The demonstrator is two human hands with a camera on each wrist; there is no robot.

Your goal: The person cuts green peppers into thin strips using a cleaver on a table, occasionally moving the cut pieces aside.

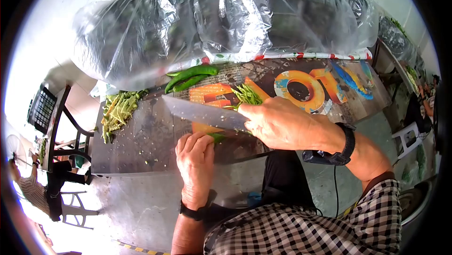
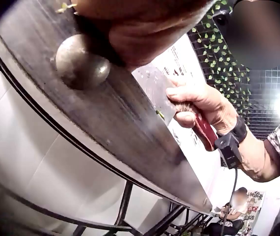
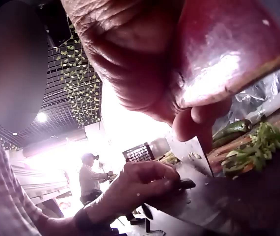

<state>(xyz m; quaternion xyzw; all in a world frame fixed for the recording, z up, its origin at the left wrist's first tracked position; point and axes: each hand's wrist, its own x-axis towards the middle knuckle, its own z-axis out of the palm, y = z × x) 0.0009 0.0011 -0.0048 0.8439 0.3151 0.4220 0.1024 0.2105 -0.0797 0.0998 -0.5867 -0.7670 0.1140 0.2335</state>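
My right hand (image 1: 287, 123) grips a kitchen knife (image 1: 202, 113) by its red handle (image 2: 205, 132). Its broad blade points left, over the table and just beyond my left hand. My left hand (image 1: 195, 161) rests near the table's front edge, fingers curled over a piece of green pepper (image 1: 218, 138); most of that piece is hidden under them. In the right wrist view the dark end of the piece shows at the fingertips, near the blade. A heap of sliced green pepper (image 1: 248, 95) lies behind the knife, partly covered by my right hand.
Whole green peppers (image 1: 190, 74) lie at the table's back. A pile of pale green cut pieces (image 1: 117, 111) sits at the left end. Clear plastic sheeting (image 1: 226, 15) covers a bulky stack behind. A round metallic knob-like thing (image 2: 81, 61) shows beside my left hand.
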